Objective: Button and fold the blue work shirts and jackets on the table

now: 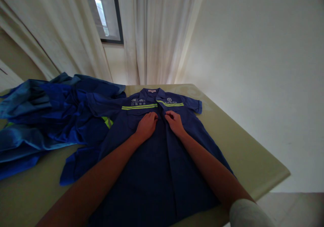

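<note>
A dark blue short-sleeved work shirt [152, 173] with a yellow-green reflective stripe across the chest lies face up on a pale yellow-green table [243, 146]. My left hand [146, 125] and my right hand [174, 121] rest side by side on the chest, just below the stripe. Each has its fingers curled and pinched on an edge of the shirt's front opening. The collar points away from me.
A heap of brighter blue garments [48, 119] covers the table's left side and overlaps the shirt's left sleeve. The table's right corner [286, 174] drops to a light floor. White curtains [154, 34], a window and a plain wall stand behind.
</note>
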Tool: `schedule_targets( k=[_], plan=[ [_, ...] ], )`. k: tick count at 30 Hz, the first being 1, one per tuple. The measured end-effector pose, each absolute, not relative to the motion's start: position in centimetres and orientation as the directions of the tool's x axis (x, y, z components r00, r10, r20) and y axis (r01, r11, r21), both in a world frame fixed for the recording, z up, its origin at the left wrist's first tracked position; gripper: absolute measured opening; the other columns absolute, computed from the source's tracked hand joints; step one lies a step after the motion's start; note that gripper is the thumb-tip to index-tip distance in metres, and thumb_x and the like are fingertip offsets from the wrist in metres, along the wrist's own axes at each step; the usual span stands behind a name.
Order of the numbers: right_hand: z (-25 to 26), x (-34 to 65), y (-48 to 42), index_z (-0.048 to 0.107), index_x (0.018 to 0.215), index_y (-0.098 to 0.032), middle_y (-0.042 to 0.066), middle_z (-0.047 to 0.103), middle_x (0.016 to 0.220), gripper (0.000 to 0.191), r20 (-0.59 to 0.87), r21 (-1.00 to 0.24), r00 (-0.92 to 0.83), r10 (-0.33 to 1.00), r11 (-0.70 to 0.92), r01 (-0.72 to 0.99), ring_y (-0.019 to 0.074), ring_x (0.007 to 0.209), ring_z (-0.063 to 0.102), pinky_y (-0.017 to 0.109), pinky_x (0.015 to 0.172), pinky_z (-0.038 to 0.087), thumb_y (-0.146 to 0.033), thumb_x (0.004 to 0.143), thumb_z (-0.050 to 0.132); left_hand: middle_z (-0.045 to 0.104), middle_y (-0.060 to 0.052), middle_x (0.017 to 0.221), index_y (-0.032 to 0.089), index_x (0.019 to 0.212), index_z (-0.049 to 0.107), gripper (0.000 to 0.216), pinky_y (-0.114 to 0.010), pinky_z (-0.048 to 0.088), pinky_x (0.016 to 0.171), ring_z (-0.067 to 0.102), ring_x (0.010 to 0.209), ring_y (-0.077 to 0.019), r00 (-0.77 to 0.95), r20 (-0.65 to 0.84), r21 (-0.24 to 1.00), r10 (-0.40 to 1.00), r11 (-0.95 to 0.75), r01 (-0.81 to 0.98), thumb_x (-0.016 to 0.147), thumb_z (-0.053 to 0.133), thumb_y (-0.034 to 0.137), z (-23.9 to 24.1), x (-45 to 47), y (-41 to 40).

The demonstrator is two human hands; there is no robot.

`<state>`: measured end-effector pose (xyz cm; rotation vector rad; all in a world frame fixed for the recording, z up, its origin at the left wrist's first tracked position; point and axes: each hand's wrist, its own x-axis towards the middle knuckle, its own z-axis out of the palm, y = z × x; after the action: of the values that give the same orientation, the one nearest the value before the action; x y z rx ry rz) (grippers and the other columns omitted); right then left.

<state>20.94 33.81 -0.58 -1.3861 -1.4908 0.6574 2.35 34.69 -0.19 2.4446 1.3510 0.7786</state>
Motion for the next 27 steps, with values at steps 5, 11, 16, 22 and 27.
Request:
schedule_targets(
  k=[5, 11, 16, 22, 27],
  plan=[
    [-0.6, 21.2, 33.9, 0.065, 0.082, -0.022, 0.0, 0.065, 0.078, 0.019, 0.293, -0.911, 0.136, 0.946, 0.233, 0.341, 0.0184, 0.074, 0.06, 0.029, 0.072, 0.049, -0.04, 0.083, 0.059, 0.068, -0.008, 0.108, 0.022, 0.105, 0.059, 0.011, -0.038, 0.05, 0.094, 0.062, 0.104, -0.0257, 0.436, 0.329, 0.418, 0.837, -0.543, 0.728, 0.099, 0.052, 0.018, 0.1, 2.4, 34.4],
    [-0.3, 20.6, 33.5, 0.071, 0.087, -0.019, 0.001, 0.069, 0.075, 0.023, 0.252, -0.859, -0.01, 0.968, 0.228, 0.458, 0.0165, 0.066, 0.06, 0.028, 0.065, 0.046, -0.042, 0.082, 0.072, 0.068, -0.009, 0.106, 0.02, 0.104, 0.065, 0.015, -0.038, 0.049, 0.095, 0.062, 0.105, -0.0263, 0.469, 0.321, 0.379, 0.823, -0.565, 0.733, 0.099, 0.052, 0.018, -0.1, 2.3, 34.8],
    [-0.2, 19.4, 32.9, 0.071, 0.088, -0.019, 0.002, 0.071, 0.08, 0.007, 0.269, -0.608, -0.055, 0.962, 0.213, 0.765, 0.0158, 0.07, 0.061, 0.028, 0.071, 0.044, -0.024, 0.082, 0.072, 0.068, -0.009, 0.105, 0.019, 0.102, 0.068, 0.017, -0.038, 0.049, 0.095, 0.062, 0.103, -0.0258, 0.485, 0.312, 0.351, 0.817, -0.574, 0.74, 0.098, 0.052, 0.017, -0.1, 2.3, 35.0],
    [0.0, 18.9, 32.4, 0.066, 0.096, -0.019, 0.005, 0.071, 0.09, 0.008, 0.287, -0.442, -0.042, 0.957, 0.171, 0.88, 0.0187, 0.082, 0.064, 0.028, 0.077, 0.043, -0.023, 0.092, 0.061, 0.067, -0.009, 0.105, 0.019, 0.103, 0.067, 0.016, -0.036, 0.049, 0.092, 0.061, 0.104, -0.0256, 0.51, 0.308, 0.265, 0.803, -0.587, 0.765, 0.1, 0.051, 0.018, 0.3, 2.4, 34.4],
    [0.2, 18.8, 32.3, 0.063, 0.107, -0.02, 0.005, 0.073, 0.091, 0.014, 0.23, -0.416, 0.0, 0.973, 0.098, 0.904, 0.0204, 0.081, 0.066, 0.029, 0.075, 0.041, -0.025, 0.096, 0.055, 0.067, -0.01, 0.109, 0.019, 0.106, 0.067, 0.019, -0.035, 0.048, 0.089, 0.06, 0.105, -0.0252, 0.538, 0.279, 0.163, 0.796, -0.591, 0.79, 0.101, 0.049, 0.016, 0.7, 2.5, 34.0]
  ],
)
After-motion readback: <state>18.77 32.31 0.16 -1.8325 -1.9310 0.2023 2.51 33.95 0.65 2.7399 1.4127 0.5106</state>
